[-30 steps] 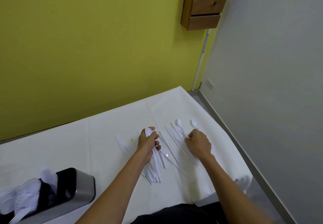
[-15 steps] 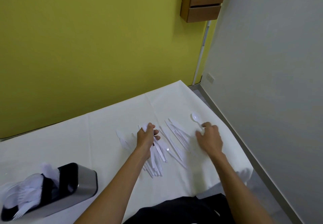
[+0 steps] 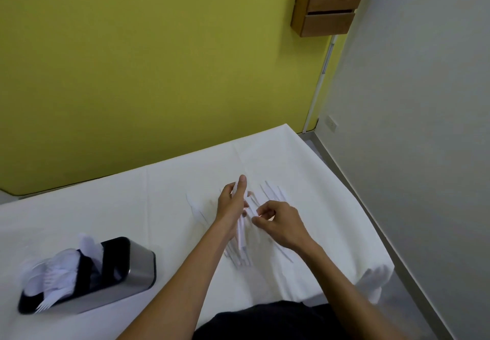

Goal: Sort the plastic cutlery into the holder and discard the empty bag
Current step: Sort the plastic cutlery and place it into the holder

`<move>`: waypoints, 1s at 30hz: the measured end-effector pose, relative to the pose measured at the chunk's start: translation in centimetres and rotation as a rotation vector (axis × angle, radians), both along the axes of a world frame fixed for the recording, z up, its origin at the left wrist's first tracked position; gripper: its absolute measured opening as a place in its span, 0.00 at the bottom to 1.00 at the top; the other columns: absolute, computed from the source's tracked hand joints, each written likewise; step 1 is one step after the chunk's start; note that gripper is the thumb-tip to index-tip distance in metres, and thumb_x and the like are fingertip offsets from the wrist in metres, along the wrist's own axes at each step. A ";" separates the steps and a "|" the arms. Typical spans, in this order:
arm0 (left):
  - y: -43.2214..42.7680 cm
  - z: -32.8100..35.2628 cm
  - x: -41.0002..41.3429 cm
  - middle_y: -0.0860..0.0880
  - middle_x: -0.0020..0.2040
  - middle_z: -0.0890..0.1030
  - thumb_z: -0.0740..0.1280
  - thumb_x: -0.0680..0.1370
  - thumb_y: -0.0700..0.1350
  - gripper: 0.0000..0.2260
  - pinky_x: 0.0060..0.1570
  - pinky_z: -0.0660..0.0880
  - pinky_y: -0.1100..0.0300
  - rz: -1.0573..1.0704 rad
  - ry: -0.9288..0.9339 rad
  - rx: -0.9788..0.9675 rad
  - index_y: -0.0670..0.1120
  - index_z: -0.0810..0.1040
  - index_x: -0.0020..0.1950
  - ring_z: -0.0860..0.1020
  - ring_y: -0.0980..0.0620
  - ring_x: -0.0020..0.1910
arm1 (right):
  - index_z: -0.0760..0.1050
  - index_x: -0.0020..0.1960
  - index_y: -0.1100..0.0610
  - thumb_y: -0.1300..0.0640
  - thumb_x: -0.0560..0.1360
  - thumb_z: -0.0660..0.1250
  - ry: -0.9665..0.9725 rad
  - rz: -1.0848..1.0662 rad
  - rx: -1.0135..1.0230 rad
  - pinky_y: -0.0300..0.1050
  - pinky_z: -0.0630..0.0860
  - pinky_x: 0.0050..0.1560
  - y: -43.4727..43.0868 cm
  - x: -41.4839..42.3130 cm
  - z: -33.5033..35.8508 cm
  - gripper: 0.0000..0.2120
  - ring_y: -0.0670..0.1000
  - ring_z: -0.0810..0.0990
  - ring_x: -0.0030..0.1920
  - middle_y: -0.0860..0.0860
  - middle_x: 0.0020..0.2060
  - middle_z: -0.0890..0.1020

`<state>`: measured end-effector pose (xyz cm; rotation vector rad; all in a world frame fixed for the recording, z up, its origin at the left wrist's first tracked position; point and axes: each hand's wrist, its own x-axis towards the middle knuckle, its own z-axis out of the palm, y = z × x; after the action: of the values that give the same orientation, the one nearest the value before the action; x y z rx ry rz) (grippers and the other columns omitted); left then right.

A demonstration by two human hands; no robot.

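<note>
White table, left hand gripping cutlery, right hand pinching one

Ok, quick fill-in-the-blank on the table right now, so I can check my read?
1. The left hand and right hand both work to the ____ of the holder.
2. The right hand pinches one piece while the ____ hand grips the cutlery bundle.
3. The tablecloth is ____.
Missing: right; left; white.

R hand has swung from 3 o'clock in to L hand, pinching a white piece. L hand has raised its cutlery bundle, thumb now twd 12.
</note>
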<state>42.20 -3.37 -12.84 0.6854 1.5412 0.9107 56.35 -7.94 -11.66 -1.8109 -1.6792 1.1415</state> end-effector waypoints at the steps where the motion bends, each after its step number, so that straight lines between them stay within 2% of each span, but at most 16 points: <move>1: 0.0 0.3 0.1 0.50 0.51 0.83 0.62 0.80 0.62 0.18 0.43 0.78 0.53 0.006 -0.018 0.006 0.50 0.73 0.60 0.80 0.50 0.44 | 0.82 0.47 0.51 0.47 0.73 0.73 0.012 0.025 0.014 0.29 0.69 0.38 -0.2 -0.9 0.1 0.08 0.38 0.80 0.40 0.43 0.39 0.83; 3: 0.0 0.9 0.1 0.47 0.48 0.81 0.62 0.83 0.55 0.12 0.41 0.77 0.55 0.070 -0.088 0.032 0.47 0.75 0.54 0.78 0.51 0.39 | 0.82 0.44 0.50 0.46 0.74 0.73 0.037 0.021 0.032 0.27 0.69 0.36 -0.3 -2.0 0.4 0.08 0.35 0.79 0.37 0.42 0.36 0.82; 5: 0.0 1.5 -0.3 0.45 0.44 0.78 0.61 0.84 0.51 0.10 0.39 0.75 0.56 0.179 -0.156 0.077 0.46 0.76 0.51 0.76 0.51 0.35 | 0.81 0.43 0.50 0.43 0.76 0.70 0.087 -0.033 0.033 0.29 0.70 0.36 -0.4 -2.3 0.5 0.11 0.38 0.79 0.37 0.43 0.35 0.82; 7: 0.2 2.0 -0.9 0.44 0.44 0.76 0.59 0.85 0.48 0.08 0.38 0.76 0.56 0.260 -0.189 0.135 0.47 0.76 0.54 0.76 0.52 0.33 | 0.80 0.45 0.53 0.40 0.78 0.65 0.168 -0.152 0.000 0.40 0.76 0.42 -0.8 -2.2 0.4 0.16 0.45 0.81 0.40 0.46 0.38 0.83; 9: 0.1 2.6 -1.2 0.45 0.44 0.74 0.57 0.85 0.45 0.09 0.36 0.76 0.57 0.312 -0.201 0.196 0.49 0.77 0.56 0.75 0.53 0.32 | 0.78 0.52 0.55 0.39 0.81 0.59 0.314 -0.296 -0.113 0.49 0.79 0.48 -1.4 -2.5 0.0 0.21 0.52 0.82 0.48 0.51 0.46 0.82; 10: 0.0 2.9 -1.3 0.46 0.43 0.73 0.57 0.85 0.44 0.09 0.35 0.75 0.57 0.329 -0.207 0.228 0.50 0.77 0.54 0.74 0.53 0.31 | 0.77 0.56 0.56 0.39 0.82 0.55 0.449 -0.361 -0.219 0.49 0.80 0.48 -1.5 -3.0 -0.1 0.22 0.52 0.82 0.51 0.52 0.50 0.82; 13: -1.1 3.7 -1.2 0.49 0.39 0.70 0.56 0.85 0.43 0.09 0.34 0.74 0.58 0.321 -0.155 0.314 0.51 0.76 0.51 0.71 0.54 0.30 | 0.73 0.63 0.66 0.39 0.84 0.49 1.077 -0.467 -0.572 0.53 0.79 0.56 -1.4 -5.1 0.1 0.31 0.59 0.81 0.60 0.62 0.58 0.81; 14: -1.6 4.0 -1.4 0.50 0.38 0.69 0.55 0.85 0.44 0.09 0.34 0.74 0.58 0.310 -0.107 0.348 0.51 0.74 0.51 0.71 0.54 0.29 | 0.71 0.65 0.69 0.39 0.84 0.48 1.224 -0.465 -0.651 0.55 0.78 0.59 -1.3 -6.1 0.6 0.34 0.62 0.80 0.62 0.65 0.61 0.80; 16: -2.8 5.0 -2.9 0.52 0.35 0.69 0.53 0.86 0.46 0.09 0.36 0.75 0.54 0.289 0.017 0.435 0.51 0.72 0.53 0.72 0.54 0.28 | 0.66 0.69 0.72 0.38 0.83 0.47 1.349 -0.483 -0.724 0.57 0.75 0.64 -1.0 -8.1 1.7 0.37 0.64 0.78 0.65 0.68 0.65 0.76; 18: -4.0 6.2 -5.5 0.54 0.32 0.71 0.53 0.86 0.48 0.07 0.39 0.76 0.52 0.259 0.125 0.506 0.51 0.70 0.54 0.74 0.52 0.29 | 0.65 0.70 0.73 0.39 0.84 0.49 1.374 -0.522 -0.718 0.58 0.72 0.69 -0.9 -10.1 2.8 0.36 0.64 0.78 0.64 0.68 0.64 0.77; 21: -6.0 8.5 -10.3 0.50 0.31 0.77 0.57 0.85 0.49 0.04 0.41 0.78 0.54 0.175 0.252 0.547 0.49 0.67 0.55 0.81 0.51 0.32 | 0.67 0.70 0.73 0.43 0.85 0.50 1.313 -0.455 -0.682 0.56 0.70 0.71 -1.1 -13.6 4.3 0.33 0.62 0.79 0.63 0.67 0.63 0.78; 25: -9.0 11.2 -15.5 0.53 0.35 0.81 0.59 0.84 0.44 0.04 0.44 0.79 0.54 0.161 0.236 0.608 0.49 0.64 0.57 0.84 0.51 0.37 | 0.73 0.67 0.68 0.49 0.86 0.50 1.230 -0.270 -0.589 0.54 0.70 0.71 -2.2 -18.4 6.2 0.26 0.58 0.79 0.65 0.62 0.62 0.81; 26: -10.3 11.8 -17.8 0.54 0.35 0.81 0.58 0.84 0.41 0.05 0.44 0.79 0.54 0.225 0.243 0.633 0.49 0.64 0.56 0.84 0.51 0.36 | 0.75 0.66 0.66 0.50 0.86 0.50 1.190 -0.181 -0.576 0.52 0.71 0.70 -2.8 -20.8 7.0 0.25 0.56 0.79 0.65 0.60 0.62 0.81; 28: -11.6 13.2 -20.1 0.54 0.37 0.79 0.56 0.83 0.39 0.07 0.45 0.80 0.51 0.323 0.239 0.681 0.50 0.63 0.56 0.83 0.47 0.37 | 0.78 0.63 0.61 0.51 0.85 0.53 1.019 -0.090 -0.471 0.48 0.74 0.64 -3.3 -22.7 7.9 0.21 0.52 0.80 0.63 0.55 0.61 0.82; 30: -13.5 14.6 -23.5 0.52 0.39 0.76 0.52 0.83 0.36 0.07 0.46 0.78 0.52 0.442 0.303 0.715 0.47 0.62 0.57 0.83 0.46 0.37 | 0.78 0.62 0.56 0.53 0.83 0.57 0.679 0.010 -0.258 0.47 0.74 0.63 -4.3 -25.0 8.2 0.15 0.48 0.79 0.61 0.48 0.60 0.82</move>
<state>18.67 -16.92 1.71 1.0381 1.6593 1.8036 31.35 -12.22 -3.48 -1.3077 -1.1782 1.7863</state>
